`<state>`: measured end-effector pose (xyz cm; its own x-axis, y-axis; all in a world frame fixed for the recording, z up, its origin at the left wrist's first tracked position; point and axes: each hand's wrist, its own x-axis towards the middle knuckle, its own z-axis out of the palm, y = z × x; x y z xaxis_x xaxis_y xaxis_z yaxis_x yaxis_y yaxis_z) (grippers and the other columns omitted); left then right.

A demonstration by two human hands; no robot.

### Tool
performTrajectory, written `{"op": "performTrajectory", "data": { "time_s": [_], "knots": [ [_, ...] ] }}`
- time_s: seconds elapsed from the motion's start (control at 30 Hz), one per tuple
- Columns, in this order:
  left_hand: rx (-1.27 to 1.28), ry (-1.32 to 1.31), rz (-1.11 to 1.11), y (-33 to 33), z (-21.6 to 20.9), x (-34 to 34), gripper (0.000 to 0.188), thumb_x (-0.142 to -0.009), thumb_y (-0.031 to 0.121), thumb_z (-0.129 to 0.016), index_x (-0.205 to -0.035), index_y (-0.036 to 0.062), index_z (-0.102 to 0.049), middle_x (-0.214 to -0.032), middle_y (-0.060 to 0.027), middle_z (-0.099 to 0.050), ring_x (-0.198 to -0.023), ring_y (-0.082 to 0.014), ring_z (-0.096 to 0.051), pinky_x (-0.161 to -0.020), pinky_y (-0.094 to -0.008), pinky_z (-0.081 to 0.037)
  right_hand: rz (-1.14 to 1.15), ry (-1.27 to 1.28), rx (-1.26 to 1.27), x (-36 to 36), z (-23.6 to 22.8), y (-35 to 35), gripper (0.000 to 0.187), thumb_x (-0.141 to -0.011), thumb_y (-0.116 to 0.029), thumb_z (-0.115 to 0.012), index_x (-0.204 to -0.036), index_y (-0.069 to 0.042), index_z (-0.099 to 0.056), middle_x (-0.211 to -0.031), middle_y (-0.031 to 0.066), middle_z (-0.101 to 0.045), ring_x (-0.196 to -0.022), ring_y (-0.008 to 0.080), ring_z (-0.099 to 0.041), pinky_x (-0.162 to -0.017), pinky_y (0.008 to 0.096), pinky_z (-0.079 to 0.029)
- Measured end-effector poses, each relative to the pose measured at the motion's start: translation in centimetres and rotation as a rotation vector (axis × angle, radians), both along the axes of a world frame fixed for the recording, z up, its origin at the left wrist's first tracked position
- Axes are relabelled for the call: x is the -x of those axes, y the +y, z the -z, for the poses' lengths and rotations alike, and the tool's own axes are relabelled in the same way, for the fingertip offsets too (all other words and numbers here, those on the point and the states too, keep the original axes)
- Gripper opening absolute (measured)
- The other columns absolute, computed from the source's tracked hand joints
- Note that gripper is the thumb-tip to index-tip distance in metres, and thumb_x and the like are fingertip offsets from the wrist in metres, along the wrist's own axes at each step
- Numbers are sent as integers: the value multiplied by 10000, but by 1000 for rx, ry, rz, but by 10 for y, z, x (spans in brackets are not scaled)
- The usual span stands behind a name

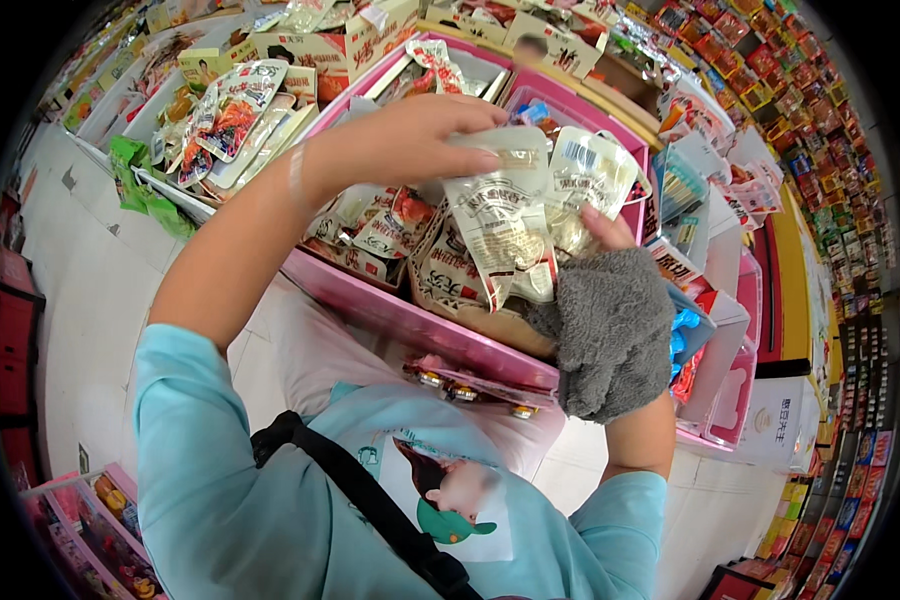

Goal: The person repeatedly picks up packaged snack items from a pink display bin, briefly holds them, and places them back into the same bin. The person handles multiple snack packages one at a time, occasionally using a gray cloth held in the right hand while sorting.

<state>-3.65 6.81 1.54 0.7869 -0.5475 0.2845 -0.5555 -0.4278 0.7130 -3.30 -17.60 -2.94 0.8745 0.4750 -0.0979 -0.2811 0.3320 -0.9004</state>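
My left hand [440, 135] reaches in over a pink display bin [450, 342], closed on the top of a clear vacuum-sealed snack pouch [505, 215] with pale food inside. Just right of it, a second similar pouch [592, 165] with a barcode tilts upward. Fingers of my right hand [608, 230] grip this one at its lower part. A grey cloth [612, 335] drapes over my right wrist and hides much of that hand. Below the pouches, cardboard boxes in the bin hold small red-and-white snack packets [395, 225].
Boxes of larger snack pouches [235, 110] stand at the left, beside a green bag [145, 185] hanging over an edge. White and blue boxes [685, 190] flank the bin's right side. A pink shelf unit [95, 530] is at lower left; packed shelves [820, 130] line the right.
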Motion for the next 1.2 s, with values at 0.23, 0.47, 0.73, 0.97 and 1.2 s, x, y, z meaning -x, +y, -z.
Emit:
{"op": "performTrajectory", "data": {
  "time_s": [0.23, 0.47, 0.73, 0.97, 1.2],
  "knots": [
    [-199, 271, 166, -8, 13, -32, 442, -751, 281, -570, -1066, -2, -444, -990, -88, -491, -939, -159, -448, -808, -291, -359, -39, -138, 35, -14, 15, -15, 537, -739, -147, -565, -1185, 19, -316, -1099, 140, -475, -984, 237, -487, -841, 363, -396],
    [-399, 233, 173, -9, 8, -23, 611, -676, 310, -647, -1141, 13, -385, -1066, -107, -490, -981, -192, -461, -815, -304, -365, -16, -34, 5, -9, 12, -10, 493, -740, -138, -574, -1157, 14, -359, -1062, 129, -504, -959, 233, -509, -819, 359, -420],
    [-451, 501, 411, -19, 2, -41, 600, -659, 366, -664, -1097, 19, -445, -1023, -117, -531, -955, -191, -498, -799, -297, -379, 66, 34, -80, 16, -11, -3, 426, -767, -194, -467, -1130, 17, -393, -1003, 158, -537, -890, 259, -557, -773, 369, -463],
    [-531, 605, 319, -18, 0, -37, 473, -701, 385, -623, -987, 16, -545, -911, -80, -584, -849, -157, -534, -735, -275, -404, 163, 64, -242, 12, -8, -10, 384, -788, -198, -445, -1115, 1, -409, -984, 159, -549, -868, 270, -564, -752, 373, -477],
    [68, 452, 169, -2, -19, -27, 406, -723, 337, -609, -972, 22, -554, -870, -26, -575, -769, -113, -513, -699, -256, -401, 270, -161, -88, 5, -3, -3, 361, -811, -183, -423, -1129, -16, -391, -1035, 153, -510, -908, 271, -543, -753, 384, -478]
  ]
}}
